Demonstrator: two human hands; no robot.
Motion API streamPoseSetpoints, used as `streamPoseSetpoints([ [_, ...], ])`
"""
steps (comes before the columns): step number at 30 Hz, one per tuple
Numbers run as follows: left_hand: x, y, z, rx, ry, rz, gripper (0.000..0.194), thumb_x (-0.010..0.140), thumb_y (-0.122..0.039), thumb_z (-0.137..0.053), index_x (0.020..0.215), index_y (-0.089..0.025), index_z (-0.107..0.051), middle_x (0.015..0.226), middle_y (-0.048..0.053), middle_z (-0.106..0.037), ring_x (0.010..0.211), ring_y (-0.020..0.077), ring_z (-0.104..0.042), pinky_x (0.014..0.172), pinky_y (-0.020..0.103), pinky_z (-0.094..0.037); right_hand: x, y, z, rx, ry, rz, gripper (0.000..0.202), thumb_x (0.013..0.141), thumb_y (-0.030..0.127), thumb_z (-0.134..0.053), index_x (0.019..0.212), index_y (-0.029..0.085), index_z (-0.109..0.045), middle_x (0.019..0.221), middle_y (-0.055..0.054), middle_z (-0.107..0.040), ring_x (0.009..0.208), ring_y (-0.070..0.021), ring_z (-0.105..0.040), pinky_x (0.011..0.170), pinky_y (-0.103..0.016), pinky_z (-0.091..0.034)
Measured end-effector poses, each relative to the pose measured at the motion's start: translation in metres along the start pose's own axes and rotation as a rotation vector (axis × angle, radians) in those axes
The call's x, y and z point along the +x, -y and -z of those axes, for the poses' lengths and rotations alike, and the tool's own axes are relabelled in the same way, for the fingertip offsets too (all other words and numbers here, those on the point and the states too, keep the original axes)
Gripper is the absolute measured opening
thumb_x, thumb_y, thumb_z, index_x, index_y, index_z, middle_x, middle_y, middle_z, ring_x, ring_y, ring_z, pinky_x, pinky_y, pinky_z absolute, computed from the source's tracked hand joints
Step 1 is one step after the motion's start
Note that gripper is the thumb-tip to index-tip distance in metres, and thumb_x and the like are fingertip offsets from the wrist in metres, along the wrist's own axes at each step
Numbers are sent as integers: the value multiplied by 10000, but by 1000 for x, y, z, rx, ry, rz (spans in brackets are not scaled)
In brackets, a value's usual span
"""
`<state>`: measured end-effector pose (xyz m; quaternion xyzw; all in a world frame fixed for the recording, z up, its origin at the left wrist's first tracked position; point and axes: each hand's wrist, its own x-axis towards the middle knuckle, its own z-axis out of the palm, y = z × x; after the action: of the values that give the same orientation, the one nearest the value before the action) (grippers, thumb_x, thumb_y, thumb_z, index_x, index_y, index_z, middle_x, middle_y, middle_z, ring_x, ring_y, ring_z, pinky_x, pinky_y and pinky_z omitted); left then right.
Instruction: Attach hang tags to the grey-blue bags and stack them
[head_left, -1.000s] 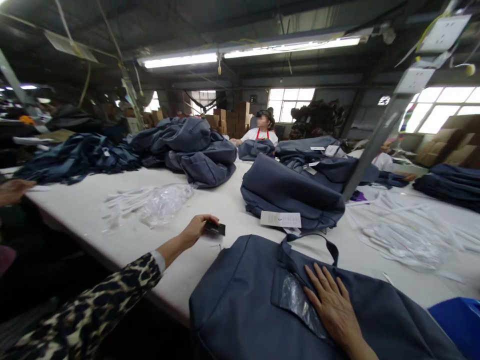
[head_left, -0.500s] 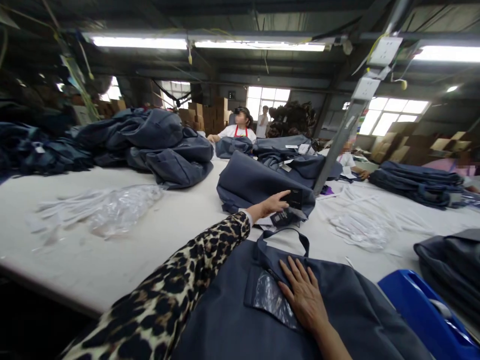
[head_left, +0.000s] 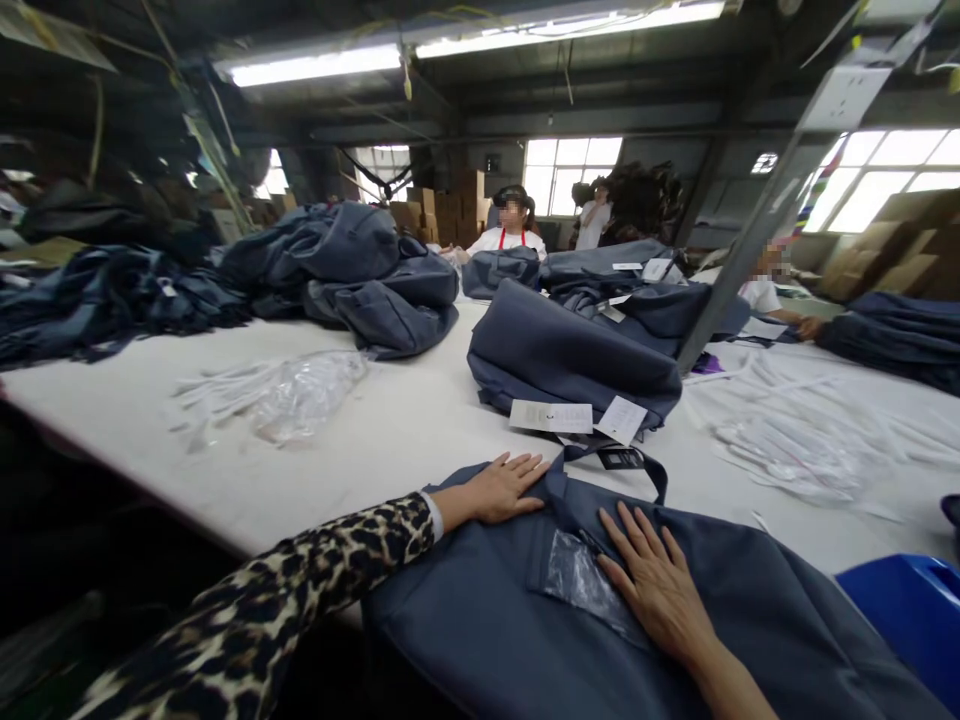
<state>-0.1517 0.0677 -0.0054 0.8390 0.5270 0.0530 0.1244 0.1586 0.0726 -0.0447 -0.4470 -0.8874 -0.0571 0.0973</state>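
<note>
A navy fabric bag lies flat at the near edge of the table, its loop handle pointing away from me. My left hand rests palm down on its upper left part, fingers spread beside the handle base. Flat on the right of the bag, my right hand has its fingers apart, its thumb at the clear plastic pocket. Just beyond the handle sits another navy bag, with a long white tag and a smaller white tag on its near side.
Clear plastic and white strips lie left on the white table; more white strips lie right. Navy bags are piled at the back left. A metal post and a blue plastic object stand right. People are across the table.
My left hand has come back from the black tag on the far bag and now lies on the near bag. White tags now show on the far bag. The view has turned right.
</note>
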Motion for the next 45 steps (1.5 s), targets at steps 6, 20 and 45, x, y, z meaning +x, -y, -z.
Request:
streamPoseSetpoints([
  [6,5,-12,27,31,70,45,710,976,-537,-339,1542,-149,-158,1617,144,-142,1497,288,-99,1196,551,-81,-2,-1,-6,-72,-67,24,706,933,686,-148,1500,310,-336,1576,-23,-310,1458,-244,-250,1165,-500,-195],
  [20,-121,-84,-10,-144,-25,-52,752,922,-673,-333,1538,-267,-189,1600,123,-218,1488,345,-96,1112,709,71,-2,-13,-6,-25,-68,85,731,897,648,-162,1457,266,-435,1561,-65,-343,1450,-290,-260,1126,-545,-246],
  [45,-233,-24,-17,-1105,-517,633,630,812,-566,-620,1246,-121,-520,1096,121,-667,1009,253,-628,880,387,-498,-75,136,25,59,-101,618,950,734,561,-631,1545,336,-190,1543,-64,-356,1323,-386,-456,1041,-545,-343],
])
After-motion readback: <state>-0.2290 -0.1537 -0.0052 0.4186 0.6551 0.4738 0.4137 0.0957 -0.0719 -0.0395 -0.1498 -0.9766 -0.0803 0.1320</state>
